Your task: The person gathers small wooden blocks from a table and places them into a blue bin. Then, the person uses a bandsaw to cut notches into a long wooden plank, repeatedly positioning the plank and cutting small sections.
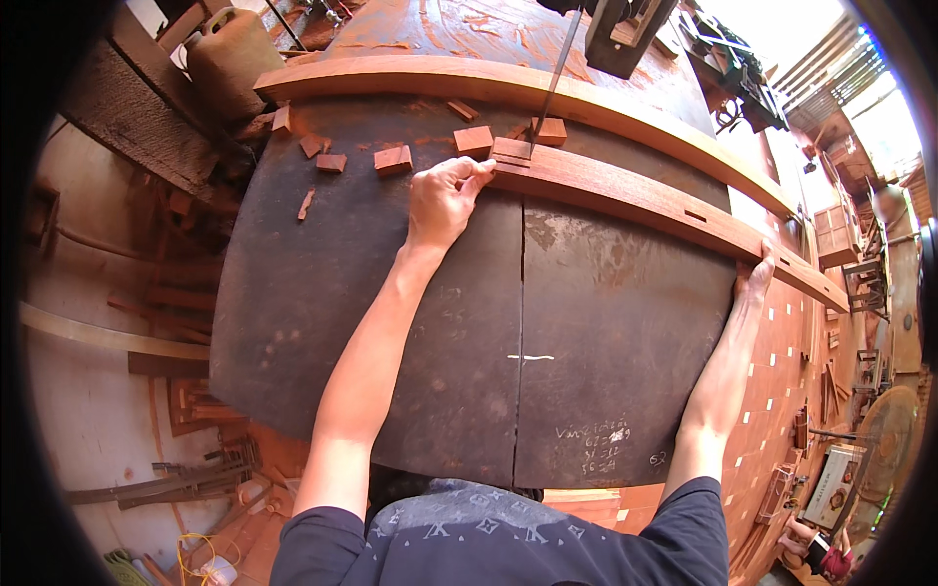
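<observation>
A person stands at a band saw with a dark, worn metal table [391, 293] that fills the middle of the view. A long reddish wooden rail [645, 205] lies across the far part of the table, running from the centre toward the right and out past the table's right edge. It has a small rectangular slot cut in its near face toward the right.

The left hand [445, 200] rests on the left end of the rail, fingers curled over the wood's end and pressing it, just near of the thin saw blade [555, 83] that drops from the black blade guide [625, 34] at the far edge. The blade meets the rail right at its left end. The right hand [754, 281] grips the rail far out on the right, thumb on the near face and fingers wrapped behind it.

Behind the rail, a longer pale wooden board [508, 88] arcs across the far side of the table. Between it and the rail, and to the left of the left hand, several small reddish offcut blocks [393, 159] lie scattered on the table. A tan plastic jerrycan [230, 54] stands at the far left beyond the table. A short white chalk mark [531, 357] sits near the table's centre seam, with chalk writing nearer the person. Lumber scraps lie on the floor at the left.
</observation>
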{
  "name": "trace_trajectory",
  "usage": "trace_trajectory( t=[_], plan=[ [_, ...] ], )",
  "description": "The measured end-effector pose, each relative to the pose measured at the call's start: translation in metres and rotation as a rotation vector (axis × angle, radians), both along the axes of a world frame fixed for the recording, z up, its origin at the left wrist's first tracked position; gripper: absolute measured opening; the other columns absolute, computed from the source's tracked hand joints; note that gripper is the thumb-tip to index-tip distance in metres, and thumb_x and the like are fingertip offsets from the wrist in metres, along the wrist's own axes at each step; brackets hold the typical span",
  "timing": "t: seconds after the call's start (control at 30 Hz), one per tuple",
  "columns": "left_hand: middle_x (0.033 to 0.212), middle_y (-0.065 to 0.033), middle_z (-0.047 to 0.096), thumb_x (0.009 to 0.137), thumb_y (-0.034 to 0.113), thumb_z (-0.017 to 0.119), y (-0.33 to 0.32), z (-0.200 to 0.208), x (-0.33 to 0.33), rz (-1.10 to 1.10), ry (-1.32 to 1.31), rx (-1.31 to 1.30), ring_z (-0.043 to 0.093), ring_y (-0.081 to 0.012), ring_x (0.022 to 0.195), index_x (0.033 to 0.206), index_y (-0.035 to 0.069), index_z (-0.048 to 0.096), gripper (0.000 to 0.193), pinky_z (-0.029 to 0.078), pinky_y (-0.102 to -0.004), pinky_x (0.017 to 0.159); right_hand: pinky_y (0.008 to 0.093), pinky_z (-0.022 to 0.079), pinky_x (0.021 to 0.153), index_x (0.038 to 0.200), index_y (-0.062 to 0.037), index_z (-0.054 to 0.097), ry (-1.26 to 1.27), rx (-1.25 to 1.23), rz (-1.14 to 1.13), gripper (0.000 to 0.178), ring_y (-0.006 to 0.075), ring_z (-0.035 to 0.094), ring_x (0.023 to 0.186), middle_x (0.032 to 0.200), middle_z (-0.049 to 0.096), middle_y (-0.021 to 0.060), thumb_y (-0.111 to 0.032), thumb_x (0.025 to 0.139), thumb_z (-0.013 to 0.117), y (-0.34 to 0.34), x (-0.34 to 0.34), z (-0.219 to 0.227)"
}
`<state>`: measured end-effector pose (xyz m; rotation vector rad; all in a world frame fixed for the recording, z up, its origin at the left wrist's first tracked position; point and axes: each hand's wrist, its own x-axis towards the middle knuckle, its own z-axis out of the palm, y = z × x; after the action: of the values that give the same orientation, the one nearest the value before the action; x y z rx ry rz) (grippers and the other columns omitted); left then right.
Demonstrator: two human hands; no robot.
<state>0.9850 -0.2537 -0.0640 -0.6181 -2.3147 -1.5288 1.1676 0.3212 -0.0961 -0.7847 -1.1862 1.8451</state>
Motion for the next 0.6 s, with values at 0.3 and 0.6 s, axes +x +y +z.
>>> trace_trajectory(
  t=[0.3, 0.6],
  plan=[
    [0.090, -0.0055, 0.083, 0.096, 0.014, 0.080, 0.002, -0.004, -0.005, 0.018, 0.056, 0.010, 0.070, -0.0089, 0.060, 0.101, 0.007, 0.082, 0.009, 0.054, -0.0265, 0.052, 0.0473, 0.052, 0.105, 0.136, -0.0104, 0.060, 0.047, -0.026, -0.022, 0.050, 0.0245, 0.061, 0.123, 0.128, 0.065, 0.0070, -0.037, 0.095, 0.073, 0.008, -0.005, -0.005],
    [0.089, -0.0079, 0.083, 0.096, 0.010, 0.080, -0.004, -0.003, 0.005, -0.007, 0.051, 0.035, 0.074, -0.0089, 0.068, 0.102, 0.005, 0.082, 0.009, 0.055, -0.0255, 0.059, 0.0483, 0.052, 0.104, 0.139, -0.0118, 0.059, 0.026, -0.013, -0.046, 0.058, 0.0255, 0.059, 0.126, 0.133, 0.063, 0.0074, -0.038, 0.091, 0.078, -0.009, -0.002, 0.002]
  ],
)
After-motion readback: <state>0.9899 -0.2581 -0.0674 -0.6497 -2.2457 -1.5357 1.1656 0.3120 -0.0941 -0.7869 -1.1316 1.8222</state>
